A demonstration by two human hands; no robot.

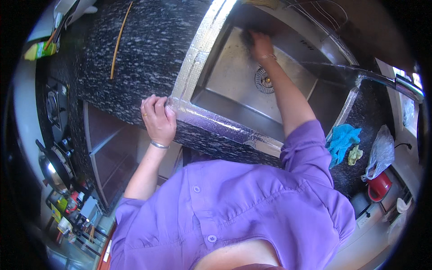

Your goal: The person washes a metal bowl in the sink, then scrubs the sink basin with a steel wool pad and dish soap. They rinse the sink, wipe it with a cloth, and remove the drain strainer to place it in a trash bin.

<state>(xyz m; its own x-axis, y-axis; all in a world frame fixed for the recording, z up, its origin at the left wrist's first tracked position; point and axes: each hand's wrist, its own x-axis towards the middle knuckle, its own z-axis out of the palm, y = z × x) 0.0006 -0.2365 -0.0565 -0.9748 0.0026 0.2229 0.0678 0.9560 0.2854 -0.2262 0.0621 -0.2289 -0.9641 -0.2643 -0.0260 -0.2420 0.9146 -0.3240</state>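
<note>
My right hand (pixel 262 45) reaches down into a stainless steel sink (pixel 233 67). Its fingers press a dark scouring pad (pixel 247 37) against the sink floor near the far wall; the pad is blurred and partly covered. Just below that wrist lies the round drain strainer (pixel 264 81), partly hidden by my forearm. Silvery foil tape (pixel 216 116) runs along the sink's rim. At the rim's near left corner, my left hand (pixel 158 116) rests on the edge of the black speckled countertop (pixel 152 44), holding nothing, its fingers bent and slightly apart.
A thin wooden stick (pixel 120 40) lies on the countertop left of the sink. To the right are a blue cloth (pixel 342 140), a small yellowish rag (pixel 355 155), a clear plastic bag (pixel 381 152) and a red mug (pixel 380 187). A gas burner (pixel 53 104) and a wok (pixel 54 168) stand far left.
</note>
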